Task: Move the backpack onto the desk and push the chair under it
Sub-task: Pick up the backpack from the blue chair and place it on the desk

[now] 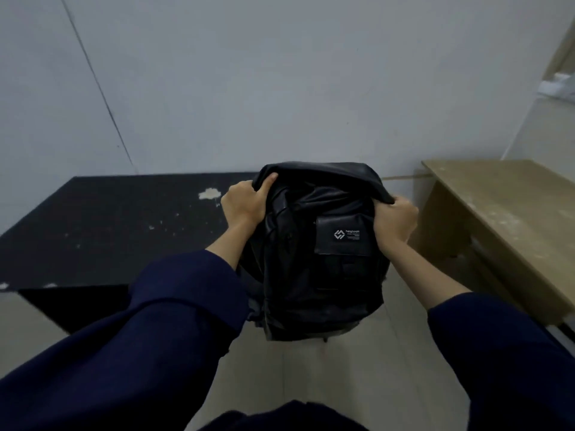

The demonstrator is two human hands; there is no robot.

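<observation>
While both my arms reach forward in dark blue sleeves, I have the black backpack gripped at its top corners. My left hand is closed around the upper left edge, thumb pressed flat on the folded top flap. My right hand is clenched in a fist on the upper right edge, bunching the material. The backpack hangs upright between my hands with its front pocket and small white logo patch facing me; its lower part is over the pale tiled floor, and I cannot tell what, if anything, it stands on. Behind it and to the left is the black desk, its top scuffed with pale chips, set against the grey wall. To the right stands a light wooden desk, just beside my right hand.
</observation>
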